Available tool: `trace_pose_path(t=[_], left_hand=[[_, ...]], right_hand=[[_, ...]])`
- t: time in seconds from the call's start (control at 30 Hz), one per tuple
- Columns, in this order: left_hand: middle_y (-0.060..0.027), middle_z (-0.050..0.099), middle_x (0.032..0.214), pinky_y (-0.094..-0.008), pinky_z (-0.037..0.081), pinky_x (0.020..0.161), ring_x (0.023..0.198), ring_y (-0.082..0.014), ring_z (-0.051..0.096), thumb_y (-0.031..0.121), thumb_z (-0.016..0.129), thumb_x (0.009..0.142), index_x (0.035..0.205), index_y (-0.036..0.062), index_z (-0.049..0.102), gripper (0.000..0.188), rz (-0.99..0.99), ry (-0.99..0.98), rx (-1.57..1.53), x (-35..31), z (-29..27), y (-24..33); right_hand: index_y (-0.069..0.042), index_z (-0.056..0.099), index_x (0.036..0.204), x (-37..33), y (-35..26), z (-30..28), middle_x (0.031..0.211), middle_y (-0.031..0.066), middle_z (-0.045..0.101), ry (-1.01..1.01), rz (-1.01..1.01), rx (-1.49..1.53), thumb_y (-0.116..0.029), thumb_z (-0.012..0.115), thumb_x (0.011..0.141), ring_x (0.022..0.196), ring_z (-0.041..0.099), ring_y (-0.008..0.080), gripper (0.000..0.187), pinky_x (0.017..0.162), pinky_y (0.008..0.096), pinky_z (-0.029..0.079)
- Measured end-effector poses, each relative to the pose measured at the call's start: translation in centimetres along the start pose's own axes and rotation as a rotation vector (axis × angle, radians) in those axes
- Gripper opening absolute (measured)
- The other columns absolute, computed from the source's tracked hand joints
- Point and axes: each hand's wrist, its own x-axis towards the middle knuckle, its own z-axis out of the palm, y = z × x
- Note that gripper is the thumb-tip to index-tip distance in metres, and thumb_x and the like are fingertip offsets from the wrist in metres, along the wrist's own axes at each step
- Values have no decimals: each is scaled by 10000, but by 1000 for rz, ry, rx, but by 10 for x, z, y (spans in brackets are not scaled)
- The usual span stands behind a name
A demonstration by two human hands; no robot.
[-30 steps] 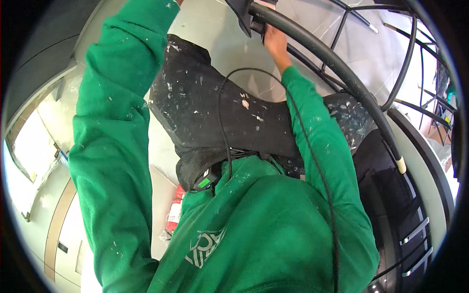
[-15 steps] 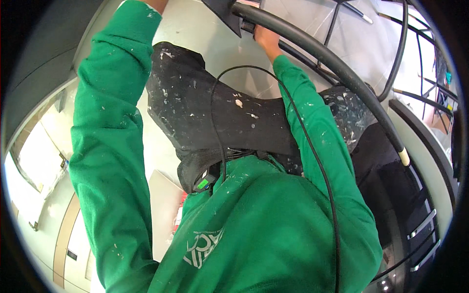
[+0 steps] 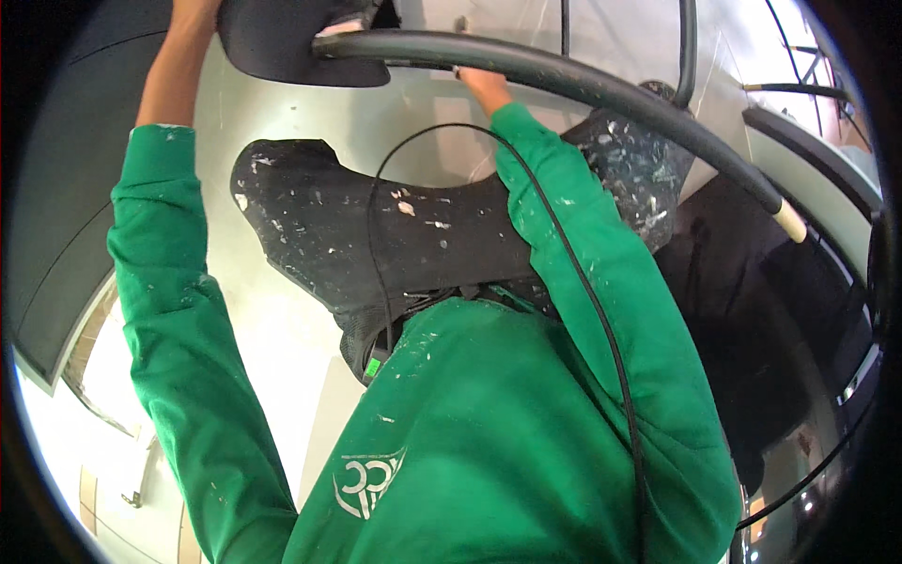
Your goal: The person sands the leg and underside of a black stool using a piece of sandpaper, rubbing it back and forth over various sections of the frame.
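A black chair-like frame crosses the top of the view: a thick curved black tube (image 3: 601,83) with a pale tip runs from a dark rounded panel (image 3: 282,42) down to the right. My right hand (image 3: 485,86) reaches behind this tube and looks closed, but its fingers are mostly hidden and what they hold cannot be made out. A thin dark bar lies close to it. My left hand (image 3: 195,11) is at the upper edge, beside the dark panel. Its fingers are cut off by the frame's edge.
Paint-spattered black trousers (image 3: 413,226) cover my bent legs over a pale shiny floor (image 3: 272,310). A thin black cable (image 3: 564,240) loops across my green sweatshirt. More black tubular legs (image 3: 689,47) stand at upper right; a glossy black surface (image 3: 742,329) lies on the right.
The dark panel now shows more fully, and the curved tube sits flatter across the view. My left wrist has come into sight; my right hand appears slightly lower and further left.
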Motion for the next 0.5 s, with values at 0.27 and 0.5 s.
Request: trace_pose_path(t=[0.27,0.5], left_hand=[[-443,606,1149,-508,497,943,1010,-439,633,303,595,1046,1154,-293,530,609,115,-71,26,18,3,-15],[-194,718,1230,-391,514,996,1102,-280,695,410,765,951,1340,-60,613,628,45,-58,267,31,-29,-47]], right_hand=[[-119,676,1262,18,-1,45,1149,209,721,-26,11,-111,-268,638,893,1085,663,431,399,958,568,501],[-113,684,1254,26,-41,37,1155,211,721,-110,26,-48,-294,620,913,1097,661,432,391,967,562,498]])
